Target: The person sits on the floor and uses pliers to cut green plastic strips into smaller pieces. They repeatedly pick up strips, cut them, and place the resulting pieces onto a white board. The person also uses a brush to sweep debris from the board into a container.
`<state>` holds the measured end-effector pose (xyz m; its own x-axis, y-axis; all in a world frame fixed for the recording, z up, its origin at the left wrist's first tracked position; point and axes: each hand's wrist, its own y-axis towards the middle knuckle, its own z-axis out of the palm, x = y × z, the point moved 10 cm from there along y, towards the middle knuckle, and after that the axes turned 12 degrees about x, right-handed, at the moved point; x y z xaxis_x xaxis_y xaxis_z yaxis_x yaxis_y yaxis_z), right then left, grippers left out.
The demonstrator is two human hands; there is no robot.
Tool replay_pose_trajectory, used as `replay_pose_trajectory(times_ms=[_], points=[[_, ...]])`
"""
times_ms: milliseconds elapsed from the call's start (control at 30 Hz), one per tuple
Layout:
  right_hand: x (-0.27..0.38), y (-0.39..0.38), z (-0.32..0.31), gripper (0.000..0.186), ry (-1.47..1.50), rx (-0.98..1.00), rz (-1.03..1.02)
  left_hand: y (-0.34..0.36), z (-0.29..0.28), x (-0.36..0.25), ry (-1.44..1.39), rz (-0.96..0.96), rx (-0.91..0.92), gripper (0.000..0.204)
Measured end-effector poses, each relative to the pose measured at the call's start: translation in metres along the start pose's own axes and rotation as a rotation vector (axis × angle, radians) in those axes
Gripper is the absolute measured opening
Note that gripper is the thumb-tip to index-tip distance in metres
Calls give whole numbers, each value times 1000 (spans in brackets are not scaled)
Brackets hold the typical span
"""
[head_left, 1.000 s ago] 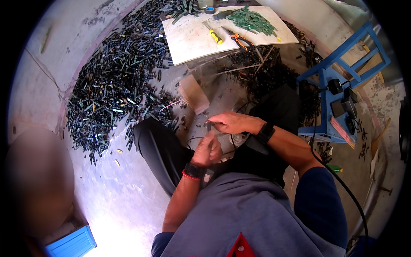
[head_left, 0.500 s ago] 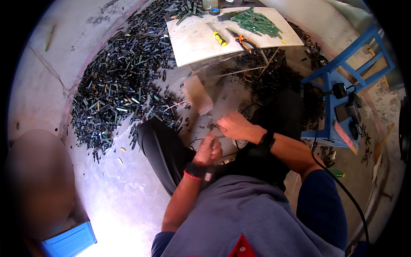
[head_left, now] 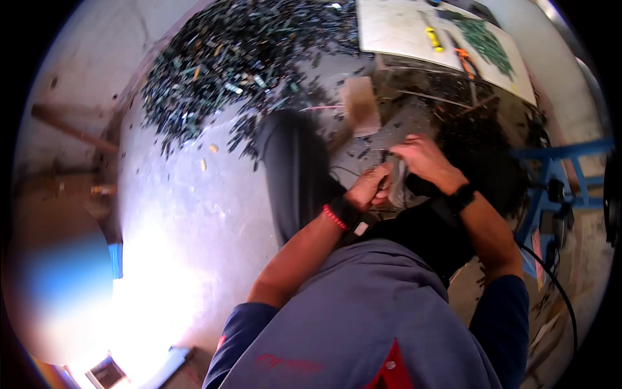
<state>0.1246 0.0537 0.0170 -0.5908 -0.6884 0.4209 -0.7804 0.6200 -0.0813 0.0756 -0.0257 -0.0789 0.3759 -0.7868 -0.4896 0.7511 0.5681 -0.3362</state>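
Your left hand [head_left: 369,188] and right hand [head_left: 424,159] meet just right of the frame's centre, both closed on a small pale grey piece [head_left: 396,185] pinched between them, too blurred to tell what it is. Directly left of them your black-clad leg [head_left: 295,175] crosses the pale floor [head_left: 188,227], and a tan block [head_left: 361,104] lies just above. A wide heap of dark scrap bits [head_left: 240,58] fills the upper left, a white board [head_left: 402,29] with yellow and orange tools sits top right, and a blue metal frame [head_left: 557,175] stands at the right edge.
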Motion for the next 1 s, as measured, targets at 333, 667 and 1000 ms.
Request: replay_pose_trajectory(times_ms=[333, 667, 1000], points=[[-23, -11, 33, 13, 849, 81, 498, 0, -10, -11, 585, 162, -184, 40], [6, -2, 1, 11, -15, 78, 57, 1, -8, -2, 300, 23, -128, 41], [-14, -27, 10, 25, 1258, 242, 354, -12, 20, -14, -126, 20, 40, 45]])
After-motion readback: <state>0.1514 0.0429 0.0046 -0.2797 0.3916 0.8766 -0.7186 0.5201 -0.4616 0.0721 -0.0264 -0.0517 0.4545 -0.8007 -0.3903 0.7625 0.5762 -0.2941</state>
